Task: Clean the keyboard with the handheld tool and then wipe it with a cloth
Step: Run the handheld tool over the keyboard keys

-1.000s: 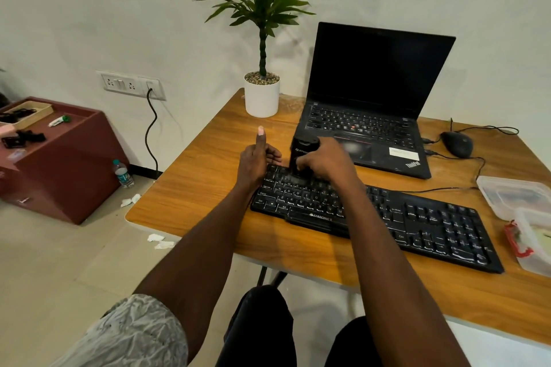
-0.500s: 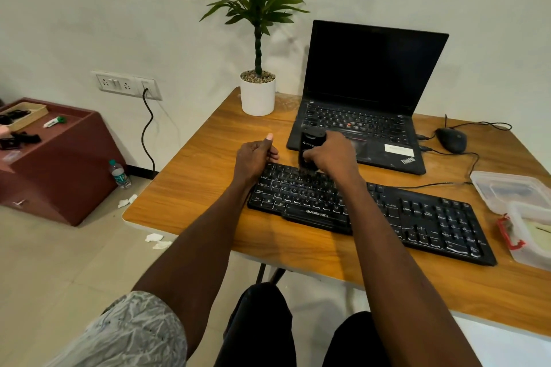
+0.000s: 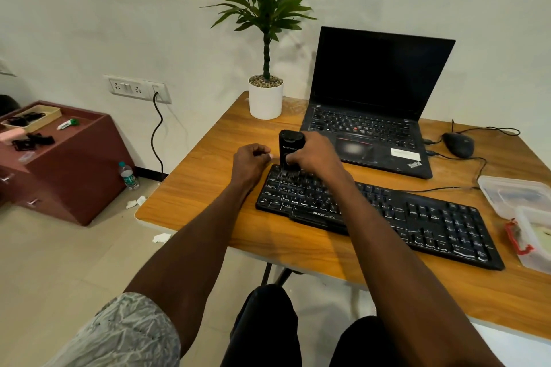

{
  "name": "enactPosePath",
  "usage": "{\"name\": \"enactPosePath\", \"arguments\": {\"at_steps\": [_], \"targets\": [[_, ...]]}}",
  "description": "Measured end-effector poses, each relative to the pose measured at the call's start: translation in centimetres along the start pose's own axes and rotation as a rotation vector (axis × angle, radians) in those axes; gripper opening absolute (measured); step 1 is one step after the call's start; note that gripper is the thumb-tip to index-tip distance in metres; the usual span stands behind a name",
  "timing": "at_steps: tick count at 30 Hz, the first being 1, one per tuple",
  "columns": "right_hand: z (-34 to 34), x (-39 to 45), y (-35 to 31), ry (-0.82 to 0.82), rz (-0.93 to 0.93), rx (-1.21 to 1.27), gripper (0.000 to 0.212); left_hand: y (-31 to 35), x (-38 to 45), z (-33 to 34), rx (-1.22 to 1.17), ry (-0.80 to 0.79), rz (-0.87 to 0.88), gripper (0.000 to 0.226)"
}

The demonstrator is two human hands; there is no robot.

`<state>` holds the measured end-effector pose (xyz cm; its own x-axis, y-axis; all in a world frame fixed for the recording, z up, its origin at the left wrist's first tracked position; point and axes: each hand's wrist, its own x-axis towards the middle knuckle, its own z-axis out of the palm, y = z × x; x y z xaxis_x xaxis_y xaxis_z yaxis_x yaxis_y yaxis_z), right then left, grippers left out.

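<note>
Desk clutter and the room around it

An open laptop [image 3: 369,116] with a dark screen sits at the back of the wooden table [image 3: 208,188], a potted plant [image 3: 265,92] in a white pot just to its left. A black mouse [image 3: 458,144] lies right of the laptop, its cable trailing across the wood. Clear plastic containers [image 3: 518,202] crowd the table's right edge. On the floor, a water bottle [image 3: 128,175] stands beside a maroon cabinet [image 3: 68,176], under a wall socket panel [image 3: 137,89].
</note>
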<state>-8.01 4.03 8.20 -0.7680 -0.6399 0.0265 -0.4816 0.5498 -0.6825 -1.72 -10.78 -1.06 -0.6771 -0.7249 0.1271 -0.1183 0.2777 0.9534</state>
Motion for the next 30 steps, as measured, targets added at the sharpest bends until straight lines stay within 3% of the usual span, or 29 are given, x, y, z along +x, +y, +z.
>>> {"name": "enactPosePath", "arguments": {"at_steps": [2, 6, 11, 15, 19, 23, 27, 30], "targets": [[-0.3, 0.2, 0.2, -0.046, 0.002, 0.015, 0.043, 0.0, -0.2, -0.7, 0.137, -0.016, 0.046, 0.012], [-0.2, 0.4, 0.4, -0.08, 0.036, 0.06, 0.039, 0.0, -0.4, -1.0, 0.163, -0.127, 0.031, 0.024], [0.1, 0.5, 0.4, -0.147, 0.007, 0.026, 0.05, -0.2, 0.0, -0.9, 0.227, -0.14, 0.085, 0.026], [0.1, 0.4, 0.4, 0.053, 0.015, -0.034, 0.044, -0.5, 0.0, -0.9, 0.257, -0.138, 0.09, 0.024], [0.7, -0.3, 0.2, -0.124, -0.021, 0.114, 0.034, -0.8, 0.2, -0.9, 0.294, -0.154, 0.106, 0.033], [1.2, -0.2, 0.0, 0.063, -0.023, 0.013, 0.043, -0.5, -0.1, -1.0, 0.311, -0.154, 0.129, 0.023], [1.5, -0.4, -0.2, -0.044, -0.054, 0.076, 0.037, -0.5, 0.1, -1.0, 0.351, -0.153, 0.16, 0.038], [1.6, -0.2, 0.2, 0.057, -0.038, 0.018, 0.041, -0.5, 0.0, -1.0, 0.314, -0.164, 0.155, 0.031]]}}
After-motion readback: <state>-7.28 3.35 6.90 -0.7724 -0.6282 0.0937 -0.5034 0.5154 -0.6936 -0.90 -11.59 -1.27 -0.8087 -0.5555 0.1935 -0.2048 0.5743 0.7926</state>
